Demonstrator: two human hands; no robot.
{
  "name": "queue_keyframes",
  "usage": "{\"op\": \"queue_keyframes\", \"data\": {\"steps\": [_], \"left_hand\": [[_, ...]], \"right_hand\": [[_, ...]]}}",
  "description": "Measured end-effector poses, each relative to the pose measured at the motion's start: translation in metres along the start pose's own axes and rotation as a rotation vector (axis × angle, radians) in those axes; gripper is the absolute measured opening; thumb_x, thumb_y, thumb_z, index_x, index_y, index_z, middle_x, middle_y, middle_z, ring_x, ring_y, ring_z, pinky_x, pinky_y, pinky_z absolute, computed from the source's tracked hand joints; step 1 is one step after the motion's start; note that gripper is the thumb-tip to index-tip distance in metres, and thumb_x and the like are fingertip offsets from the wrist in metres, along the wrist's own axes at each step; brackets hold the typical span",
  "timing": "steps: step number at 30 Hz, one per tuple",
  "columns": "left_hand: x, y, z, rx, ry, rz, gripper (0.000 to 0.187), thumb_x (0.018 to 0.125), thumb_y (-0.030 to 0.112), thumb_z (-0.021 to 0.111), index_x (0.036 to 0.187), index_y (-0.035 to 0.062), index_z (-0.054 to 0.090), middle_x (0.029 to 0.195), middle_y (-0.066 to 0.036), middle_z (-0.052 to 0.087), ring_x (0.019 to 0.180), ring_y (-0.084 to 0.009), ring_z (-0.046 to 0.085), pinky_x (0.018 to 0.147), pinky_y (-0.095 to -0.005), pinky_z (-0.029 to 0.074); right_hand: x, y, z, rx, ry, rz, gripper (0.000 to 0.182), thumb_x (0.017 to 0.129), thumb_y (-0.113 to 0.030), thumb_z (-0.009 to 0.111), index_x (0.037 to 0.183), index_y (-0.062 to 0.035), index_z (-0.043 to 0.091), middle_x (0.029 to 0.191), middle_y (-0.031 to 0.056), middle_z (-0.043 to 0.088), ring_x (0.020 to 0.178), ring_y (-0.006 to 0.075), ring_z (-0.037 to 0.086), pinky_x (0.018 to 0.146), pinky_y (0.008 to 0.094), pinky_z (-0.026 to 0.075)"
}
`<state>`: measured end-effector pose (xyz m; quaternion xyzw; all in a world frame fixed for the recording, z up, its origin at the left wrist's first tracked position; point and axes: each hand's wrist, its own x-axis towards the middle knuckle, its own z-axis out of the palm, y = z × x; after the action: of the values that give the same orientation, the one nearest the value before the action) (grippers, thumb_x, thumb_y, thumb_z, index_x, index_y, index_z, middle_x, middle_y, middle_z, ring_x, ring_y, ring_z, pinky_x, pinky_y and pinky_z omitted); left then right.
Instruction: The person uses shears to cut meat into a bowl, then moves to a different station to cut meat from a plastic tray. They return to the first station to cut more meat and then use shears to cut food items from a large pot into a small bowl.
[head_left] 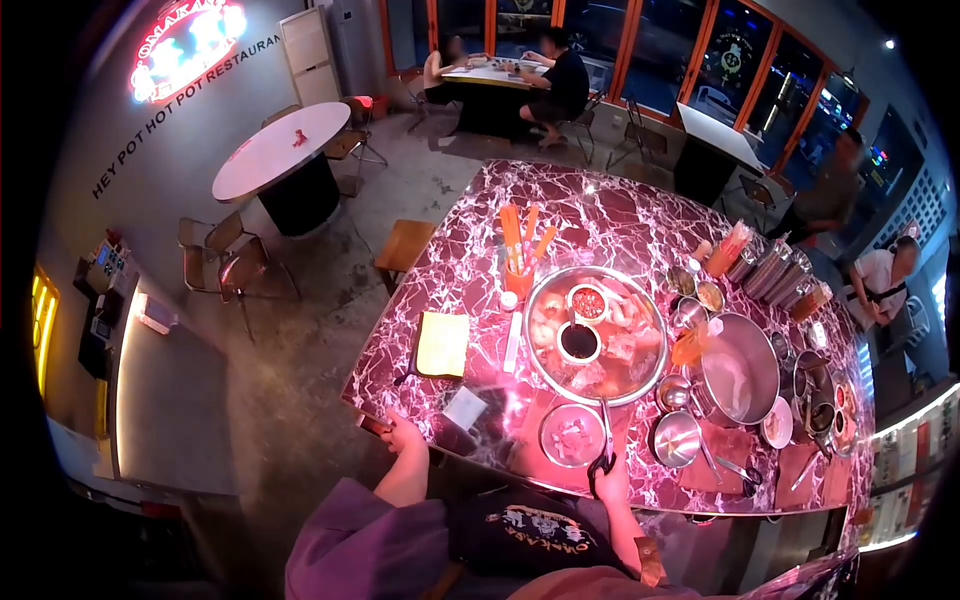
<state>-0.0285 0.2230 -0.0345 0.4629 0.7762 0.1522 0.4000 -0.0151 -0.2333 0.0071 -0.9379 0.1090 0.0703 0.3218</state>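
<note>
My right hand (611, 482) is closed around black-handled scissors (605, 420), which point away from me at the table's front edge. Just left of them sits a metal bowl (573, 436) with pale pink pieces in it. Beyond it, a large round steel tray (655, 378) holds pale raw meat pieces, a cup of chopped red chili (587, 302) and a cup of dark sauce (578, 342). At the table's left front corner, my left hand (404, 434) is closed on a small dark brown thing (374, 425) whose kind I cannot make out.
The marbled red table (460, 240) also bears a yellow cloth (443, 344), a holder of orange sticks (518, 250), a big steel pot (740, 368), a small steel pan (677, 440) and several containers. People sit at a far table (500, 72); others stand at the right.
</note>
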Motion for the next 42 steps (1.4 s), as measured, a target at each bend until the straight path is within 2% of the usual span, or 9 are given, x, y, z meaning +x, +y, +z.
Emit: {"op": "queue_keyframes", "data": {"steps": [18,21,25,28,30,32,34,40,42], "left_hand": [[0.011,-0.005,0.012,0.07,0.094,0.104,0.099,0.086,0.079,0.048,0.148,0.0021,0.042,0.139,-0.025,0.054,0.128,-0.0495,0.046,0.105,-0.0557,0.041],[0.052,-0.021,0.03,0.217,0.106,0.058,0.097,0.086,0.078,0.05,0.146,0.0016,0.044,0.137,-0.033,0.051,0.122,-0.0542,0.05,0.102,-0.0568,0.043],[0.067,-0.022,0.038,0.211,0.06,0.146,0.096,0.088,0.072,0.056,0.147,-0.0025,0.039,0.139,-0.03,0.051,0.122,-0.0459,0.053,0.101,-0.0533,0.046],[0.061,-0.02,0.052,0.209,0.026,0.217,0.096,0.088,0.071,0.057,0.147,-0.0034,0.039,0.139,-0.029,0.05,0.122,-0.0439,0.054,0.101,-0.0523,0.047],[0.062,-0.021,0.054,0.208,0.014,0.233,0.096,0.089,0.07,0.058,0.147,-0.0041,0.038,0.139,-0.028,0.05,0.122,-0.0426,0.054,0.1,-0.0516,0.047],[0.081,-0.031,0.048,0.21,0.016,0.235,0.096,0.089,0.069,0.058,0.147,-0.0047,0.037,0.139,-0.028,0.05,0.122,-0.0413,0.054,0.1,-0.0509,0.047],[0.096,-0.037,0.031,0.17,-0.005,0.253,0.096,0.089,0.068,0.059,0.147,-0.0053,0.037,0.14,-0.027,0.05,0.122,-0.04,0.054,0.1,-0.0502,0.048],[0.077,-0.044,-0.031,-0.191,-0.497,0.229,0.09,0.091,0.064,0.06,0.145,-0.0043,0.037,0.137,-0.02,0.053,0.114,-0.0311,0.058,0.093,-0.0449,0.053],[0.12,-0.081,-0.024,-0.43,-0.693,0.157,0.076,0.093,0.068,0.052,0.139,0.0061,0.049,0.111,-0.013,0.066,0.086,-0.0263,0.066,0.06,-0.0401,0.052]], "right_hand": [[0.007,0.014,0.018,0.055,0.076,-0.012,0.07,0.075,-0.011,0.065,0.141,-0.0047,0.043,0.119,0.0312,0.062,0.108,0.0476,0.062,0.094,0.0517,0.049],[-0.001,-0.006,0.004,0.229,0.056,-0.079,0.079,0.074,-0.007,0.061,0.15,-0.0127,0.038,0.128,0.0276,0.061,0.111,0.0458,0.062,0.092,0.0504,0.05],[0.001,-0.007,0.002,0.223,0.023,0.006,0.092,0.074,-0.007,0.06,0.157,-0.0242,0.026,0.143,0.0247,0.051,0.114,0.0442,0.062,0.09,0.0496,0.052],[0.003,0.003,0.008,0.116,0.028,0.026,0.086,0.077,-0.01,0.061,0.156,-0.0145,0.029,0.134,0.0281,0.056,0.12,0.042,0.058,0.099,0.0474,0.049],[-0.004,-0.005,0.001,0.209,0.165,-0.139,0.084,0.08,-0.013,0.061,0.157,-0.016,0.028,0.131,0.0282,0.058,0.112,0.042,0.062,0.093,0.0472,0.051],[0.003,0.006,0.012,0.165,0.065,0.035,0.082,0.082,-0.014,0.06,0.157,-0.023,0.028,0.109,0.0254,0.067,0.088,0.0409,0.067,0.076,0.0476,0.055],[0.003,0.01,0.018,0.135,0.062,0.054,0.079,0.082,-0.014,0.062,0.154,-0.0205,0.031,0.099,0.0246,0.067,0.086,0.0414,0.067,0.074,0.0489,0.054],[0.002,-0.013,-0.002,0.082,0.094,-0.171,0.058,0.081,-0.011,0.067,0.136,-0.0037,0.048,0.117,0.0247,0.062,0.105,0.0447,0.061,0.09,0.052,0.05],[0.002,-0.016,-0.003,0.062,0.057,-0.17,0.043,0.082,-0.007,0.064,0.124,-0.0015,0.057,0.113,0.0248,0.063,0.107,0.0451,0.06,0.093,0.0496,0.05]]}}
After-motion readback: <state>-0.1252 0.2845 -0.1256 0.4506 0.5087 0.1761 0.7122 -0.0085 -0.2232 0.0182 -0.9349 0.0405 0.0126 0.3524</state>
